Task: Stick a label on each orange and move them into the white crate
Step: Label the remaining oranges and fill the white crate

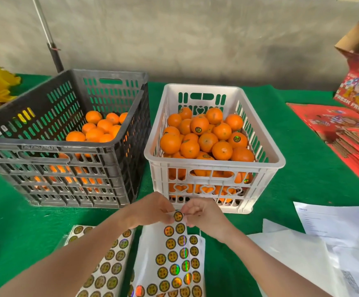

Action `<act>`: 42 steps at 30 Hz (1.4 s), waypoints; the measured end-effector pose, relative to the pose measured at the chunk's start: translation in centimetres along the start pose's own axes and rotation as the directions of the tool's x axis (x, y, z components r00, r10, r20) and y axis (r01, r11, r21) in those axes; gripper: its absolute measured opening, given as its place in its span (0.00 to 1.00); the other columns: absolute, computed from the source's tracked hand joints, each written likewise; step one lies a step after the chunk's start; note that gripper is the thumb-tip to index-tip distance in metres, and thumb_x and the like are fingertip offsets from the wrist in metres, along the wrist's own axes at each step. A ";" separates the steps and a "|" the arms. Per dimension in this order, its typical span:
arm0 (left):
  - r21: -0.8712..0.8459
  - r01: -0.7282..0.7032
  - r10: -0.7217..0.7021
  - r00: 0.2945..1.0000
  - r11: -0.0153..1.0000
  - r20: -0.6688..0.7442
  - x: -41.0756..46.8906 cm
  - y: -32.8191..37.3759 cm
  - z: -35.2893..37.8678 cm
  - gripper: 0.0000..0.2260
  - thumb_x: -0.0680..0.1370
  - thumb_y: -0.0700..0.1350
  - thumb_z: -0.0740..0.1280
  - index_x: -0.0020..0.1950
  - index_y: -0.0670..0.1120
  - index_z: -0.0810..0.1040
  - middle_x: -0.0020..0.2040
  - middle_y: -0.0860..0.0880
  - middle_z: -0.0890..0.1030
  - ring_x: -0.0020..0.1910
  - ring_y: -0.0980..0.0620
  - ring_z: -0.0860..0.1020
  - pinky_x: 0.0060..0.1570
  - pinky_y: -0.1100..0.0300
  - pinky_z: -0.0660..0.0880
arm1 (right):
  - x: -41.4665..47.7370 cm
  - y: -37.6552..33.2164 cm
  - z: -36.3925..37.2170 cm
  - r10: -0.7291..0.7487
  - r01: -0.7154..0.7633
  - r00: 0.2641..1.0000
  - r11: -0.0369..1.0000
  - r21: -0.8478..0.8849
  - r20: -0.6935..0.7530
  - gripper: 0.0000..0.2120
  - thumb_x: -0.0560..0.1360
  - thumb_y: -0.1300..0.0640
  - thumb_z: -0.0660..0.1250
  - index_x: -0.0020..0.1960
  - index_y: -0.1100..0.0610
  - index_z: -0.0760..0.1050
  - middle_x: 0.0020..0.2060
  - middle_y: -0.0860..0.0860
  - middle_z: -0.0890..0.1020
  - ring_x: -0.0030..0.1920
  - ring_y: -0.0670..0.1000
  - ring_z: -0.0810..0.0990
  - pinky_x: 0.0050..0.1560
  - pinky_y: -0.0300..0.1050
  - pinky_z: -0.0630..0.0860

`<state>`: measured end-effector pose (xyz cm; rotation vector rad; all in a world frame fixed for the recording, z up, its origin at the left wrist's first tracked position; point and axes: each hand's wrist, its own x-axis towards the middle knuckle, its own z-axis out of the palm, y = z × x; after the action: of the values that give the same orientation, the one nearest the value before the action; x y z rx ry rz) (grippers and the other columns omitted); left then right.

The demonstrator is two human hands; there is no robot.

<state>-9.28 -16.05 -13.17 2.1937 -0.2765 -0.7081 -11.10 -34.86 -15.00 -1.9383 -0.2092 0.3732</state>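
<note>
Evidently the peeling step: the top label [178, 216] sits on the label sheet [174, 254], held low before the white crate [215, 165], with left hand [153, 211] and right hand [204, 214] fingers [187, 210] pinching the sheet's upper edge. Next needs a bare orange [94, 116] from the black crate [45, 146]: about nine show there, twenty-odd in white; two crates

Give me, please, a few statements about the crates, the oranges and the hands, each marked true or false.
1. The white crate stands right of the dark crate. True.
2. The dark crate is empty. False: it holds oranges.
3. The left hand and right hand both pinch the top of a label sheet. True.
4. No fruit in the white crate bears a label. False: a labelled orange lies on top.
5. The right hand holds an orange. False: its fingers pinch the sheet.
</note>
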 end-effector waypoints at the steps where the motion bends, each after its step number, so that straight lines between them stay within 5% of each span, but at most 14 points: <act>1: 0.006 -0.001 0.001 1.000 1.000 -0.022 0.1 0.1 0.2 0.11 0.74 0.38 0.71 0.32 0.48 0.82 0.27 0.61 0.77 0.30 0.65 0.73 0.35 0.75 0.68 | 0.0 0.0 0.1 -0.003 0.003 1.000 1.000 -0.005 -0.014 0.11 0.71 0.69 0.70 0.39 0.53 0.78 0.33 0.51 0.80 0.31 0.43 0.77 0.42 0.39 0.78; 6: -0.019 -0.017 0.016 1.000 1.000 -0.024 0.4 0.1 0.7 0.17 0.73 0.36 0.69 0.27 0.53 0.80 0.23 0.60 0.72 0.25 0.65 0.69 0.29 0.75 0.64 | 0.1 0.8 0.9 -0.054 0.041 0.993 0.992 -0.118 -0.109 0.03 0.71 0.64 0.72 0.41 0.57 0.81 0.33 0.45 0.80 0.31 0.38 0.76 0.39 0.33 0.74; 13: -0.092 0.029 -0.028 1.000 0.995 0.010 0.6 0.0 1.1 0.07 0.73 0.36 0.68 0.44 0.45 0.85 0.36 0.54 0.81 0.37 0.59 0.76 0.41 0.69 0.72 | 0.3 2.0 2.0 -0.310 0.194 0.925 0.882 -0.430 -0.218 0.04 0.70 0.63 0.73 0.38 0.60 0.78 0.37 0.46 0.75 0.39 0.44 0.72 0.43 0.38 0.71; 18: -0.250 0.086 -0.109 0.991 0.964 -0.079 1.1 0.1 1.7 0.08 0.77 0.44 0.67 0.40 0.46 0.84 0.40 0.50 0.85 0.42 0.53 0.82 0.42 0.65 0.76 | -0.1 2.6 2.9 -0.517 0.304 0.817 0.762 -0.572 -0.254 0.08 0.64 0.71 0.73 0.34 0.62 0.76 0.38 0.54 0.77 0.41 0.51 0.77 0.39 0.38 0.73; 23: -0.235 0.129 -0.166 0.975 0.963 -0.147 1.5 0.3 2.2 0.19 0.73 0.42 0.70 0.21 0.51 0.77 0.24 0.55 0.78 0.25 0.60 0.76 0.27 0.69 0.70 | -0.4 2.7 3.4 -0.672 0.414 0.711 0.638 -0.650 -0.208 0.11 0.60 0.73 0.74 0.33 0.62 0.75 0.35 0.54 0.77 0.38 0.45 0.71 0.33 0.34 0.72; 28: -0.214 0.134 -0.168 0.974 0.968 -0.150 1.7 0.0 2.5 0.20 0.76 0.47 0.68 0.23 0.48 0.75 0.26 0.52 0.77 0.25 0.58 0.74 0.28 0.69 0.69 | -0.6 2.8 3.4 -0.693 0.449 0.704 0.603 -0.659 -0.155 0.09 0.63 0.73 0.74 0.34 0.63 0.76 0.35 0.55 0.77 0.34 0.47 0.74 0.31 0.35 0.72; 35: -0.386 0.083 -0.124 0.989 0.919 -0.081 1.1 -0.5 2.1 0.19 0.79 0.45 0.65 0.29 0.49 0.82 0.32 0.51 0.83 0.32 0.57 0.80 0.34 0.66 0.74 | -0.6 3.1 3.4 -0.539 0.306 0.781 0.771 -0.558 -0.316 0.08 0.64 0.64 0.78 0.40 0.59 0.80 0.37 0.51 0.78 0.37 0.48 0.78 0.36 0.33 0.72; 39: -0.428 0.076 -0.111 0.992 0.901 -0.057 1.3 -0.5 1.9 0.11 0.77 0.42 0.68 0.36 0.45 0.83 0.40 0.44 0.85 0.39 0.49 0.82 0.43 0.57 0.78 | -0.5 3.1 3.4 -0.570 0.319 0.751 0.756 -0.572 -0.334 0.08 0.62 0.66 0.79 0.37 0.59 0.82 0.34 0.51 0.77 0.34 0.46 0.76 0.34 0.32 0.72; 42: -0.441 0.103 -0.133 0.990 0.892 -0.039 1.7 -0.3 1.8 0.09 0.75 0.40 0.69 0.34 0.44 0.82 0.36 0.45 0.84 0.35 0.50 0.82 0.37 0.60 0.77 | -0.5 3.2 3.5 -0.610 0.342 0.719 0.727 -0.595 -0.333 0.08 0.62 0.67 0.79 0.36 0.59 0.82 0.33 0.50 0.78 0.32 0.47 0.76 0.31 0.34 0.73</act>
<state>-8.89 -17.68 -14.97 1.8060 0.0538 -0.6831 -12.87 -33.21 -19.14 -2.3020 -0.5020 -0.6319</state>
